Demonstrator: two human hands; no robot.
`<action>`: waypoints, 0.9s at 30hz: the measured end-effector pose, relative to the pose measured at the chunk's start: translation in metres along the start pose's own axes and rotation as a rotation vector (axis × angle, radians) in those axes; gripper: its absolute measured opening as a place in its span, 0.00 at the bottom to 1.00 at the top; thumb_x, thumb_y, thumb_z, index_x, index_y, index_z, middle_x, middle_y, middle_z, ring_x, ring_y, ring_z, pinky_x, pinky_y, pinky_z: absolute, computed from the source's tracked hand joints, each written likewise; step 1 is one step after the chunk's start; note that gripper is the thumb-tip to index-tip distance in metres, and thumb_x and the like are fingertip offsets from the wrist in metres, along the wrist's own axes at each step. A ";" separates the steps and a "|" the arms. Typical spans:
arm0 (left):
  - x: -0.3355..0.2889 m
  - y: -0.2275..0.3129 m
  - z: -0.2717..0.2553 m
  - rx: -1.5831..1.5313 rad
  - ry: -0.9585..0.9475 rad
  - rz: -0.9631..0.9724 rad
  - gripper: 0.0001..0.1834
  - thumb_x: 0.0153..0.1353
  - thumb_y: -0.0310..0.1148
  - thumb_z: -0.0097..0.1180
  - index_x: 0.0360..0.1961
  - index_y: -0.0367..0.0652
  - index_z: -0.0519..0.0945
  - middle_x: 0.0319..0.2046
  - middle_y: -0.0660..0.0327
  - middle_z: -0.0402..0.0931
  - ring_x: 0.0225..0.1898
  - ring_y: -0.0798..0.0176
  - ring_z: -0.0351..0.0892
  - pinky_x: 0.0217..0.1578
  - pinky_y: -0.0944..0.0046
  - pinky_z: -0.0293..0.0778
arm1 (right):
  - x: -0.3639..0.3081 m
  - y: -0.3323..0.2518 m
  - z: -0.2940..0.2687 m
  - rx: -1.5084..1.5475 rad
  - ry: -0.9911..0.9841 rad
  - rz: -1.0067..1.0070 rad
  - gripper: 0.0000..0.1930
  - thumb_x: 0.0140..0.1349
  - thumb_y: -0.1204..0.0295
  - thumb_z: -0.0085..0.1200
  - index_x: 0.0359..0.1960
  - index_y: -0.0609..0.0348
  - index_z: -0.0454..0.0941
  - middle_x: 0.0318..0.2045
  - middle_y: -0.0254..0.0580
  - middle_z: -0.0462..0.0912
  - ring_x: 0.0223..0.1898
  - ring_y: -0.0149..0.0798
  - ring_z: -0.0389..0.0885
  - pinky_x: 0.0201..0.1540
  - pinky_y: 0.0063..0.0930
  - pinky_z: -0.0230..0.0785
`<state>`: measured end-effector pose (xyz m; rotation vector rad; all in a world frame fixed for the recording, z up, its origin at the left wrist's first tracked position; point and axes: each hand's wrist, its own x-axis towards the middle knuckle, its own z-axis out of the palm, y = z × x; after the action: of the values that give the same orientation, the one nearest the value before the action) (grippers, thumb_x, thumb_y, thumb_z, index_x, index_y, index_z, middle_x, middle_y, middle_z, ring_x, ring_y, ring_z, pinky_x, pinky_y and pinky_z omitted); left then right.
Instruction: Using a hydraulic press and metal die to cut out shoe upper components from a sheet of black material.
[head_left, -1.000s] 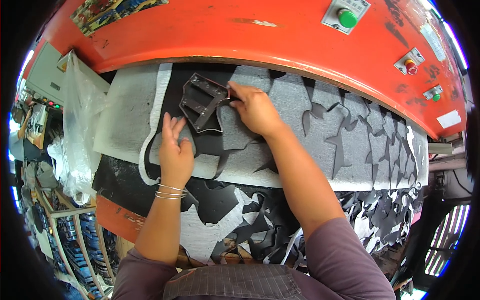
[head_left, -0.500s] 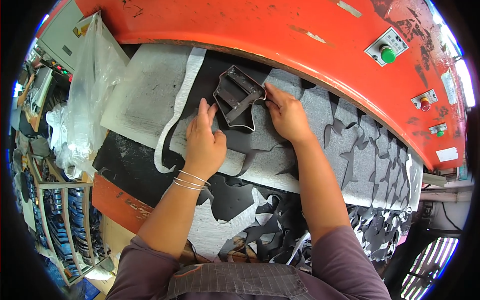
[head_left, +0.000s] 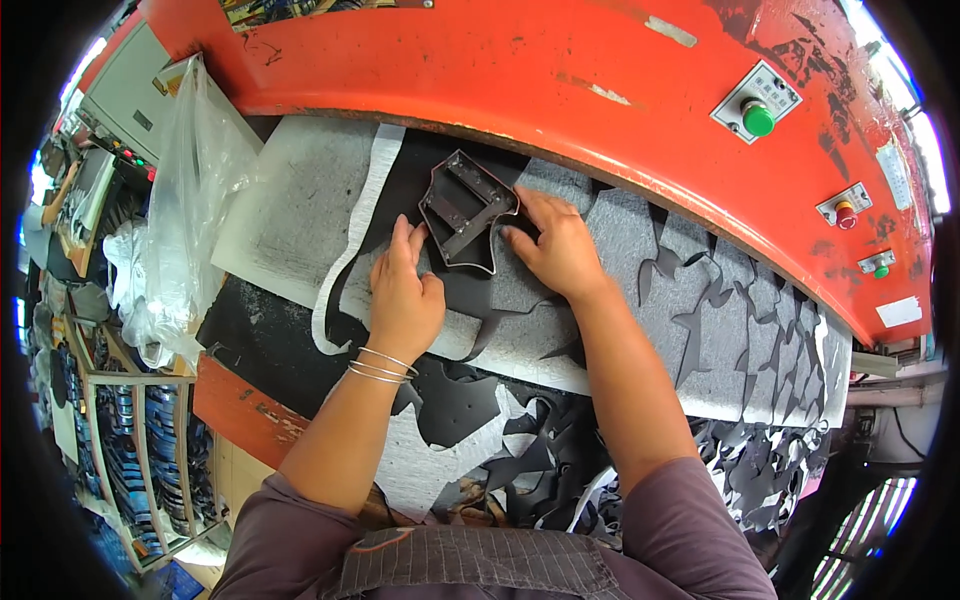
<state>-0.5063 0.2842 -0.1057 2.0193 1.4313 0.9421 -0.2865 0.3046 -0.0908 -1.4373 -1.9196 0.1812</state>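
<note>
A dark metal cutting die [head_left: 468,238], a thin-walled outline with crossbars inside, lies on black and grey sheet material [head_left: 455,290]. At its right corner, my right hand [head_left: 562,250] has the index finger and thumb on either side of the edge. Close to the die's left side is my left hand [head_left: 408,300], its fingers stretched out and the thumb apart; whether the fingertips touch the metal I cannot tell. Cut-out shapes run through the grey sheet [head_left: 660,310] to the right of my right hand.
The orange machine beam [head_left: 480,70] spans the far side, with a green button [head_left: 757,118] and a red button [head_left: 846,215]. Offcuts [head_left: 520,460] heap below the pale board [head_left: 275,220]. A clear plastic bag [head_left: 200,200] hangs left, above a rack of blue-edged pieces [head_left: 125,450].
The view has shifted slightly, so the machine and board sit lower in the picture. My right hand has come a little closer to the die's edge; my left hand stays beside it.
</note>
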 end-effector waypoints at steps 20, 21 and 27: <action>-0.040 0.177 -0.017 -0.472 -0.253 0.111 0.15 0.59 0.25 0.55 0.49 0.39 0.77 0.45 0.55 0.79 0.46 0.61 0.80 0.45 0.61 0.76 | -0.161 -0.044 -0.327 -0.133 0.841 0.342 0.24 0.65 0.67 0.51 0.61 0.64 0.68 0.61 0.47 0.70 0.62 0.41 0.67 0.65 0.33 0.56; -0.044 0.201 -0.010 -0.456 -0.321 0.240 0.13 0.61 0.31 0.54 0.46 0.40 0.79 0.42 0.52 0.80 0.41 0.60 0.82 0.41 0.62 0.77 | -0.162 -0.041 -0.356 -0.195 1.029 0.384 0.24 0.69 0.63 0.47 0.61 0.65 0.67 0.59 0.47 0.72 0.60 0.39 0.68 0.63 0.33 0.58; -0.029 0.353 -0.014 -0.332 -0.287 0.730 0.16 0.62 0.40 0.52 0.23 0.40 0.80 0.19 0.51 0.78 0.25 0.48 0.80 0.28 0.54 0.75 | -0.222 0.072 -0.514 -0.518 1.318 0.686 0.40 0.69 0.43 0.29 0.64 0.72 0.55 0.63 0.66 0.59 0.62 0.59 0.62 0.62 0.48 0.55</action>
<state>-0.3094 0.1400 0.1513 2.3116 0.3358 1.0186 0.1116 -0.0173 0.1466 -1.7774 -0.3716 -0.8153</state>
